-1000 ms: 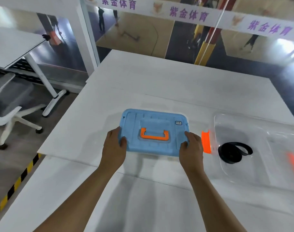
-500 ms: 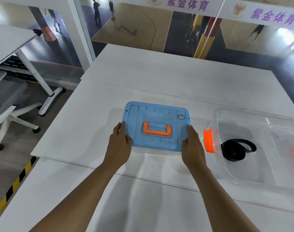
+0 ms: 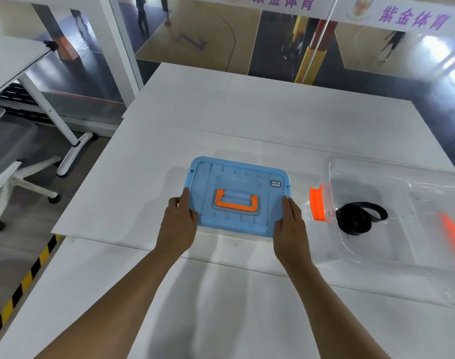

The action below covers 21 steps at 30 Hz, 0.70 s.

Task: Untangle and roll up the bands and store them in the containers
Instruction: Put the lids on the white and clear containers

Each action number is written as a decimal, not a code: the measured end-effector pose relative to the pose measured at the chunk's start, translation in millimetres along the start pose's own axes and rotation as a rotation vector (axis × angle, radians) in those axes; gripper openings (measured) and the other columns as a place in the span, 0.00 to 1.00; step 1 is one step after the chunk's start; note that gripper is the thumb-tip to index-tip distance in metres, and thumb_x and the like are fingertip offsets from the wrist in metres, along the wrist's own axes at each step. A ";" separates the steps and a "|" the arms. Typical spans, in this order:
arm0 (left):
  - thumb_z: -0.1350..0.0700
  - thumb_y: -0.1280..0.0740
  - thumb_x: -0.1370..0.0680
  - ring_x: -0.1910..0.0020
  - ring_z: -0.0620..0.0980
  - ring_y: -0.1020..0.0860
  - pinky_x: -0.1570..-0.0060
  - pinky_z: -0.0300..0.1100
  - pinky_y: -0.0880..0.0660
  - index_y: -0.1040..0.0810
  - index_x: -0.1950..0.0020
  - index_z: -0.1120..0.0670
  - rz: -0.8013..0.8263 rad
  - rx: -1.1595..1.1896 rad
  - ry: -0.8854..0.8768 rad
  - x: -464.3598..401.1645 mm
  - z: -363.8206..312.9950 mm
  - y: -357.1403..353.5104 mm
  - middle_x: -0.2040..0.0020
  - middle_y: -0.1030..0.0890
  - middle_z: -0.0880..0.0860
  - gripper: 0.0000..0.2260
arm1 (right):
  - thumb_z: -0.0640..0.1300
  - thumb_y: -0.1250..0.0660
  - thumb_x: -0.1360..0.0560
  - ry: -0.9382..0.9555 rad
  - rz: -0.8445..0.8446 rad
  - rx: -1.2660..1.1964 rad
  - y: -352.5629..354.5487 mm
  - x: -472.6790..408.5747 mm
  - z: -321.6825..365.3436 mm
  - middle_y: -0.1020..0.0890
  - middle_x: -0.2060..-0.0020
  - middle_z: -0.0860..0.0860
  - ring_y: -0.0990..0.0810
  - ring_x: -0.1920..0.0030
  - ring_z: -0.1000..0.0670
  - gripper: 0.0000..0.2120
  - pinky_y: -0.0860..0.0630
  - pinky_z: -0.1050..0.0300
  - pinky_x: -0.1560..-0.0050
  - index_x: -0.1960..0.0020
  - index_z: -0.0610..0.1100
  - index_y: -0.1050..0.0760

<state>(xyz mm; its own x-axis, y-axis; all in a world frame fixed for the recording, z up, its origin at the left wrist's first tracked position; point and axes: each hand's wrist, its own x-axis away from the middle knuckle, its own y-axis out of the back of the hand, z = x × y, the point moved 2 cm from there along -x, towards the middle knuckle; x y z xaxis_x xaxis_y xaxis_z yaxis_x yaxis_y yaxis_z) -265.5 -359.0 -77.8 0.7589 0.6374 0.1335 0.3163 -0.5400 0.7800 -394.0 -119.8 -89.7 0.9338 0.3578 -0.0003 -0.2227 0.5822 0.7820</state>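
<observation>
Head view looks down on a white table where a box with a blue lid sits near the middle. The lid lies flat on the box and carries an orange handle folded down in its recess, plus a small label near its far right corner. The left hand rests against the lid's left edge, fingers held together and mostly straight, with the thumb lying along the rim. The right hand mirrors it on the right edge, fingers together and extended, the palm side pressing against the lid's side. Whether any fingertips hook under the rim cannot be told from here. Just to the right of the box stands an open clear container, well within reach of the right hand but not touching it. An orange latch hangs on the container's near left wall, and a second orange latch shows blurred at its right side. Inside the container, on its floor toward the left, lies a black band, coiled into a loose roll with one loop trailing to the right. A white office chair stands on the floor at far left.
</observation>
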 end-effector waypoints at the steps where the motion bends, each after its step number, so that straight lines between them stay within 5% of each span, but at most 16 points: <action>1: 0.59 0.42 0.16 0.49 0.58 0.23 0.48 0.53 0.21 0.45 0.18 0.55 0.003 -0.014 -0.015 1.0 1.9 -0.4 0.34 0.29 0.62 0.26 | 0.36 0.43 0.17 0.006 0.007 0.014 0.6 -1.5 -0.4 0.37 0.19 0.43 0.28 0.28 0.39 0.28 0.26 0.43 0.29 0.17 0.40 0.42; 8: 0.57 0.43 0.15 0.46 0.64 0.25 0.44 0.56 0.24 0.45 0.17 0.56 -0.016 -0.179 -0.068 4.1 8.1 -0.4 0.26 0.33 0.63 0.26 | 0.42 0.46 0.14 -0.013 0.084 0.086 10.1 -0.3 10.2 0.42 0.17 0.47 0.27 0.28 0.42 0.29 0.26 0.48 0.32 0.15 0.44 0.49; 13: 0.59 0.31 0.20 0.49 0.67 0.21 0.52 0.58 0.22 0.24 0.32 0.59 -0.205 -0.335 -0.251 10.8 0.1 8.4 0.30 0.25 0.63 0.17 | 0.42 0.45 0.14 -0.040 0.037 0.181 13.7 0.2 16.4 0.38 0.18 0.45 0.31 0.25 0.41 0.26 0.32 0.46 0.26 0.16 0.43 0.44; 21: 0.54 0.30 0.21 0.38 0.64 0.23 0.41 0.59 0.26 0.20 0.37 0.55 -0.212 -0.320 -0.454 46.7 -42.1 7.4 0.32 0.21 0.58 0.14 | 0.37 0.35 0.19 0.145 -0.108 0.079 33.4 43.2 26.7 0.26 0.26 0.43 0.26 0.30 0.40 0.25 0.26 0.43 0.30 0.22 0.42 0.31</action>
<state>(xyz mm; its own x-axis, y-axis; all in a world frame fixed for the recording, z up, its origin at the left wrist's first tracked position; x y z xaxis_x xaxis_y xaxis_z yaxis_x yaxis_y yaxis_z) -251.7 -310.1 -40.0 0.8878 0.3765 -0.2647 0.3533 -0.1890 0.9162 -353.6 -104.4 -46.9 0.8996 0.4010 -0.1728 -0.0951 0.5663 0.8187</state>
